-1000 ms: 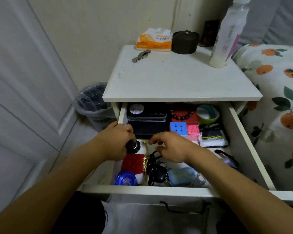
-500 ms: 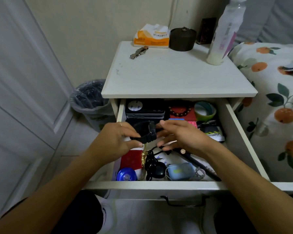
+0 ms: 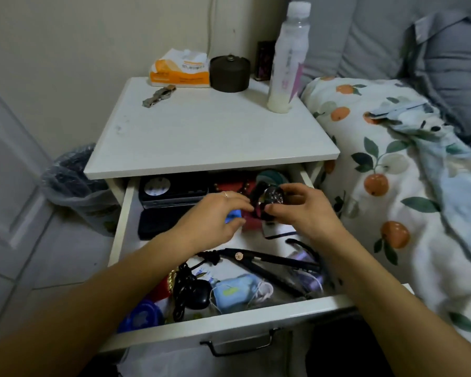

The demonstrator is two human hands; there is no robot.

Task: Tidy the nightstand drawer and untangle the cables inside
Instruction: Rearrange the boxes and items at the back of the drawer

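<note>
Head view: black watch held up, drawer mostly untidied

Black watch point(image 3: 269, 202) sits at 1 o'clock over the open drawer point(image 3: 229, 326), lifted clear of the contents. Right hand point(image 3: 301, 210) pinches its case with curled fingers; left hand point(image 3: 215, 219) has fingertips on the strap side, fingers loosely bent, grip unclear. Below at 6 o'clock, tangled black cord point(image 3: 182, 287), blue pouch point(image 3: 235, 291) with white string, and a long black tool point(image 3: 272, 258) lie jumbled near the front. Black boxes point(image 3: 172, 190) stacked at 11 o'clock. Judgement: early stage, cables not yet untangled, front clutter unsorted. Nightstand top point(image 3: 210, 131) holds bottle point(image 3: 287, 58) and tissues point(image 3: 180, 68).
</note>
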